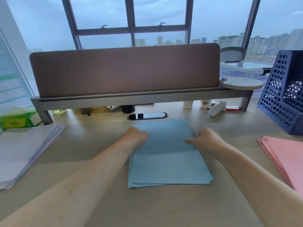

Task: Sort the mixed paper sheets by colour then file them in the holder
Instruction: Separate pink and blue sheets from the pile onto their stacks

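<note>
A person's left hand [136,135] and right hand [207,139] flank a blue paper stack [167,161] at the middle of the desk [106,202], seemingly to square its fanned edges. Each grip looks curled at a long edge; whether either pinches paper is unclear. White sheets [24,151] lie left, pink sheets [285,156] right, near the dark blue holder [278,99].
</note>
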Demonstrator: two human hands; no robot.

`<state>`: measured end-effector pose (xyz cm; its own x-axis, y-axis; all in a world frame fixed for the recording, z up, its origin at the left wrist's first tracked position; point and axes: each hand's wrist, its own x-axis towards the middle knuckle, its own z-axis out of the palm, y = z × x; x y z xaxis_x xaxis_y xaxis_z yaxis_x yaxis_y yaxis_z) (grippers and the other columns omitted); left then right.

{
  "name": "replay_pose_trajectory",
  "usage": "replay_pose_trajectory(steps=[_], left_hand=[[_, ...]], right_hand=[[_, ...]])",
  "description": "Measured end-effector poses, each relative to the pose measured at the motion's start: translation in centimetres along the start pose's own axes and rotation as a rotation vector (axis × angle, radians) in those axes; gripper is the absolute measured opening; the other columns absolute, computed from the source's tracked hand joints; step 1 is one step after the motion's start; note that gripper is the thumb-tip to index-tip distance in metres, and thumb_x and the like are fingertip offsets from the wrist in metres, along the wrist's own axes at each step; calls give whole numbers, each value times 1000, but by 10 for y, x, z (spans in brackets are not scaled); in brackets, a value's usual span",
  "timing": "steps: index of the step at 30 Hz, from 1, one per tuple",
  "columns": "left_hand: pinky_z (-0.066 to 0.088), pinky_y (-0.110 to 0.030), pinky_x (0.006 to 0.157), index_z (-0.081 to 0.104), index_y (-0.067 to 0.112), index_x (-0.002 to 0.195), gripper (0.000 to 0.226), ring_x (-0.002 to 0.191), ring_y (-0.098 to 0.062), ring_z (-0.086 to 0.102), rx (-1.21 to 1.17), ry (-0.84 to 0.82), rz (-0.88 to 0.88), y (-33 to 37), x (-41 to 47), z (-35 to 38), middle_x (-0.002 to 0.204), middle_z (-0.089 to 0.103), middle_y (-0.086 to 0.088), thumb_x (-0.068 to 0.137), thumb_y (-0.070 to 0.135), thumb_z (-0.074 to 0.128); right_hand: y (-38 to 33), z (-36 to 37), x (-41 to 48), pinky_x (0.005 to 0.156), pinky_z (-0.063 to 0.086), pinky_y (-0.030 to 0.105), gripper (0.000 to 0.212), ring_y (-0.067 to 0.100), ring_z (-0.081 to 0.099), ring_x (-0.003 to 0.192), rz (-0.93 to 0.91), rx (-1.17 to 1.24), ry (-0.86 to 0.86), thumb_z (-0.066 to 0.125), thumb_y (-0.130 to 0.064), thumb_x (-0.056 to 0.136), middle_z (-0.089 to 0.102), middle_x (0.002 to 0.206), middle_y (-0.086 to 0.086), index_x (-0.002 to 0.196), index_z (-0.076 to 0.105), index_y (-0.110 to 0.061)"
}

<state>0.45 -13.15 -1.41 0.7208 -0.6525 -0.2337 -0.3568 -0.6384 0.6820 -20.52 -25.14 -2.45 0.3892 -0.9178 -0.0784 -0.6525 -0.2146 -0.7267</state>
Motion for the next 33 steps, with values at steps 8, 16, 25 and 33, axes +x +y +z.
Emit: replay_pose_trajectory(steps=[8,16,25,33], left_hand=[[47,-31,58,54,5,103,27,67,-19,53,-423,-172,-249,11,-19,-21,91,50,-8,97,30,63],[44,-29,59,55,5,91,31,66,-16,51,-431,-194,-277,4,-16,-21,82,51,-5,99,34,61],[56,-28,75,66,14,97,37,75,-15,68,-330,-181,9,-15,-20,-13,87,72,1,78,39,86],[55,-32,83,53,20,83,41,83,-13,65,-168,-65,179,-25,-44,-15,87,63,10,75,37,90]], right_hand=[[-15,-14,-1,55,46,24,41,23,59,69,241,295,-233,85,-19,76,67,89,12,109,65,-3],[-12,-2,3,83,54,37,29,27,66,90,159,110,-260,82,-13,80,68,97,9,104,69,-8],[-8,16,-3,85,58,55,41,37,71,92,83,242,-141,81,-3,71,71,103,18,105,60,-11],[-5,22,-23,77,60,54,50,31,73,83,-49,433,-47,83,2,70,74,98,11,110,57,-11]])
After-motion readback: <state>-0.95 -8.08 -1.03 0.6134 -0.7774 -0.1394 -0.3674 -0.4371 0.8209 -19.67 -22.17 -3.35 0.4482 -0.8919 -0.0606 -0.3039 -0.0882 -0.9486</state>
